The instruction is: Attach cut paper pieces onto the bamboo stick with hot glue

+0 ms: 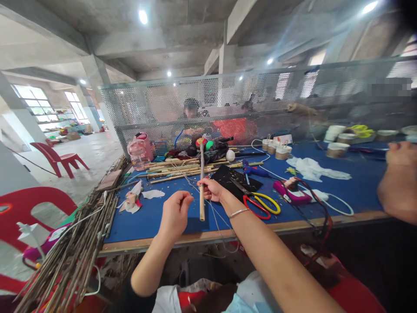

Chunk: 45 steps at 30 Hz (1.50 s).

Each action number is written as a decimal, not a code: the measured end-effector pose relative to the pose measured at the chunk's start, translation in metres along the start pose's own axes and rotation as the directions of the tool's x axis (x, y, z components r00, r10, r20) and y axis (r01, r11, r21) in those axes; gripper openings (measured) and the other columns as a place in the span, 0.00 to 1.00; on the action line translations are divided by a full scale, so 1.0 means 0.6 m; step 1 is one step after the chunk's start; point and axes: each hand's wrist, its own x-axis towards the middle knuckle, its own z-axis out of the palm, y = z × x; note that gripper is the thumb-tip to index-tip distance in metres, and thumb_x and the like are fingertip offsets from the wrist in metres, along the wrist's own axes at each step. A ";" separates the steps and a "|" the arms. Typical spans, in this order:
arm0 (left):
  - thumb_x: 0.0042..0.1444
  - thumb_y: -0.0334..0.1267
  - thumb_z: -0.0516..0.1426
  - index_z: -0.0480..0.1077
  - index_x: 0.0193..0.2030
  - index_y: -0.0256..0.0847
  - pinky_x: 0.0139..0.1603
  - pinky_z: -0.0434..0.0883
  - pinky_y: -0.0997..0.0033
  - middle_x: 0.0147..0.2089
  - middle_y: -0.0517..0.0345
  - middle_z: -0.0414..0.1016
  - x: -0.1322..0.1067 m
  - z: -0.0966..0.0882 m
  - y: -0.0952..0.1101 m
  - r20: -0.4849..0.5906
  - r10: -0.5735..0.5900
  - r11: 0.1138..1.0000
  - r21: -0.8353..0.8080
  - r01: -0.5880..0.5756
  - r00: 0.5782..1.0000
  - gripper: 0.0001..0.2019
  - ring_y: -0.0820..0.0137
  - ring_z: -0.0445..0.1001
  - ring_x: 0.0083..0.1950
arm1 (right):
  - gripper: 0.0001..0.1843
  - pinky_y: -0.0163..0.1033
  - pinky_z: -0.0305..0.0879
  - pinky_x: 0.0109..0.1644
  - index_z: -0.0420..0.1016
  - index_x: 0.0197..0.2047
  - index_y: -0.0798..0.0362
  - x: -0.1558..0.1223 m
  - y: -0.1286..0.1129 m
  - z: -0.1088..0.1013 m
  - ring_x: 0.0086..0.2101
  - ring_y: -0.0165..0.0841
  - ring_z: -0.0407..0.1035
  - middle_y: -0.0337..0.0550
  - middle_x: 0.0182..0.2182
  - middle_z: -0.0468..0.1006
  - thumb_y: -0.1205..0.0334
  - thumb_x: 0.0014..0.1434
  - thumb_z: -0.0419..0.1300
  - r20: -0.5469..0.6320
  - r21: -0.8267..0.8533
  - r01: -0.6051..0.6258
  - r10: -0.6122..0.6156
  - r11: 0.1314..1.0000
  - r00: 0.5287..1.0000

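My right hand [211,190] is wrapped round a bamboo stick [202,208], held upright over the blue table; its upper part looks grey and wrapped. A thin pale cord [216,217] hangs from near this hand over the table's front edge. Just left of the stick, my left hand [177,212] has its fingers curled in a pinch, apart from the stick. Whatever it may hold is too small to see. Scissors [260,204] with one red and one yellow handle lie right of my right hand, partly on a black cloth [239,180].
Bamboo sticks [176,168] lie behind my hands, near a blue glue gun [256,171]. Purple power strip [293,191] and white tape rolls [337,150] are at right, with another person's arm [399,182]. A perforated metal screen [156,108] closes the back. Long sticks [74,243] stack at left.
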 end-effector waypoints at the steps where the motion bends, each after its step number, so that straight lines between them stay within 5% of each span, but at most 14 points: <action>1: 0.58 0.42 0.49 0.69 0.31 0.38 0.30 0.59 0.76 0.25 0.61 0.68 -0.012 -0.017 0.011 0.037 0.000 1.000 -0.009 0.001 0.999 0.12 0.74 0.63 0.27 | 0.09 0.25 0.33 0.12 0.56 0.22 0.53 0.000 -0.001 0.000 0.11 0.19 0.37 0.25 0.10 0.47 0.63 0.51 0.52 0.008 0.001 -0.004 0.004 1.000 1.000; 3: 0.57 0.42 0.50 0.71 0.30 0.39 0.29 0.60 0.77 0.26 0.61 0.70 -0.035 -0.046 0.032 0.180 0.009 1.000 0.002 -0.009 0.984 0.12 0.74 0.64 0.27 | 0.09 0.25 0.33 0.13 0.56 0.22 0.53 -0.003 -0.002 0.002 0.12 0.19 0.37 0.25 0.10 0.47 0.62 0.51 0.53 0.018 0.001 -0.008 0.008 1.000 1.000; 6: 0.55 0.37 0.51 0.73 0.28 0.40 0.31 0.60 0.77 0.27 0.60 0.74 -0.066 -0.064 0.052 0.485 -0.003 0.991 0.116 -0.061 0.874 0.11 0.73 0.68 0.29 | 0.09 0.25 0.33 0.13 0.56 0.23 0.53 -0.007 -0.002 0.005 0.12 0.19 0.37 0.25 0.11 0.46 0.62 0.50 0.53 0.018 -0.005 -0.009 0.009 1.000 1.000; 8: 0.53 0.35 0.52 0.74 0.27 0.41 0.32 0.61 0.76 0.28 0.59 0.76 -0.085 -0.057 0.051 0.569 -0.069 0.970 0.231 -0.078 0.819 0.10 0.71 0.70 0.30 | 0.09 0.25 0.33 0.13 0.56 0.23 0.53 -0.008 -0.002 0.006 0.12 0.19 0.37 0.25 0.11 0.46 0.62 0.50 0.53 0.020 -0.012 -0.018 0.018 1.000 1.000; 11: 0.50 0.34 0.53 0.76 0.27 0.41 0.35 0.64 0.72 0.29 0.56 0.77 -0.122 -0.017 0.021 0.601 -0.209 0.909 0.411 -0.074 0.772 0.10 0.67 0.73 0.32 | 0.08 0.25 0.33 0.13 0.56 0.23 0.53 -0.005 -0.002 0.004 0.12 0.19 0.36 0.25 0.11 0.46 0.62 0.50 0.53 0.028 -0.019 -0.031 0.032 0.999 0.999; 14: 0.52 0.31 0.51 0.76 0.32 0.42 0.41 0.66 0.70 0.35 0.53 0.78 -0.165 0.044 -0.047 0.601 -0.332 0.863 0.505 -0.024 0.727 0.12 0.64 0.75 0.40 | 0.09 0.25 0.33 0.13 0.56 0.23 0.53 -0.001 0.000 0.001 0.12 0.19 0.37 0.25 0.11 0.47 0.62 0.50 0.53 0.039 -0.019 -0.033 0.033 0.999 0.999; 17: 0.50 0.25 0.50 0.73 0.46 0.39 0.51 0.64 0.68 0.49 0.47 0.74 -0.196 0.091 -0.111 0.489 -0.454 0.778 0.625 0.064 0.744 0.18 0.63 0.69 0.54 | 0.09 0.25 0.33 0.13 0.56 0.22 0.53 0.001 0.000 0.000 0.12 0.19 0.37 0.25 0.11 0.47 0.62 0.50 0.53 0.044 -0.022 -0.035 0.036 0.999 0.998; 19: 0.42 0.24 0.57 0.65 0.57 0.36 0.55 0.61 0.63 0.59 0.42 0.65 -0.203 0.098 -0.122 0.375 -0.539 0.689 0.712 0.138 0.754 0.30 0.56 0.59 0.62 | 0.09 0.25 0.33 0.13 0.55 0.22 0.52 0.001 0.000 0.000 0.12 0.19 0.37 0.25 0.11 0.46 0.62 0.50 0.53 0.046 -0.029 -0.043 0.044 0.999 0.998; 23: 0.50 0.32 0.54 0.76 0.39 0.42 0.39 0.67 0.71 0.36 0.53 0.78 -0.177 0.045 -0.063 0.640 -0.370 0.899 0.429 0.086 0.673 0.11 0.65 0.75 0.39 | 0.09 0.25 0.33 0.13 0.55 0.22 0.52 -0.001 -0.001 0.004 0.12 0.19 0.36 0.25 0.11 0.46 0.63 0.49 0.54 0.039 -0.043 -0.049 0.051 0.998 0.998; 25: 0.55 0.37 0.53 0.76 0.35 0.43 0.37 0.66 0.74 0.33 0.57 0.78 -0.144 0.006 -0.031 0.583 -0.194 0.963 0.268 0.039 0.789 0.10 0.69 0.74 0.35 | 0.10 0.25 0.33 0.13 0.55 0.22 0.52 -0.002 -0.001 0.005 0.13 0.19 0.36 0.25 0.11 0.45 0.63 0.49 0.54 0.029 -0.046 -0.042 0.044 0.998 0.999; 26: 0.56 0.38 0.52 0.76 0.35 0.43 0.40 0.65 0.73 0.34 0.57 0.77 -0.125 -0.010 -0.022 0.472 -0.136 0.963 0.270 0.004 0.871 0.11 0.70 0.73 0.37 | 0.10 0.25 0.33 0.13 0.54 0.22 0.52 -0.002 -0.001 0.005 0.13 0.19 0.35 0.25 0.11 0.45 0.62 0.49 0.54 0.026 -0.048 -0.040 0.041 0.998 0.999; 28: 0.56 0.39 0.52 0.77 0.36 0.43 0.42 0.64 0.71 0.37 0.55 0.76 -0.085 -0.032 -0.022 0.284 -0.112 0.914 0.405 -0.014 0.952 0.11 0.67 0.71 0.40 | 0.10 0.25 0.33 0.13 0.54 0.22 0.52 -0.004 -0.001 0.006 0.13 0.19 0.35 0.25 0.11 0.45 0.62 0.49 0.53 0.023 -0.052 -0.036 0.037 0.998 0.999; 34: 0.54 0.38 0.54 0.77 0.38 0.44 0.42 0.64 0.69 0.37 0.53 0.75 -0.017 -0.030 -0.077 0.290 -0.169 0.841 0.541 -0.016 0.942 0.10 0.65 0.71 0.40 | 0.09 0.25 0.32 0.13 0.54 0.22 0.52 -0.005 -0.002 0.007 0.13 0.19 0.36 0.25 0.11 0.46 0.62 0.49 0.53 0.025 -0.063 -0.033 0.034 0.997 0.999; 45: 0.58 0.36 0.51 0.76 0.33 0.40 0.47 0.63 0.66 0.34 0.52 0.73 -0.014 -0.006 -0.084 0.319 -0.057 0.799 0.583 -0.148 0.946 0.12 0.65 0.68 0.41 | 0.09 0.25 0.33 0.13 0.55 0.22 0.52 -0.004 0.000 0.010 0.12 0.19 0.37 0.25 0.11 0.47 0.62 0.49 0.53 0.002 -0.065 -0.036 0.036 0.997 0.999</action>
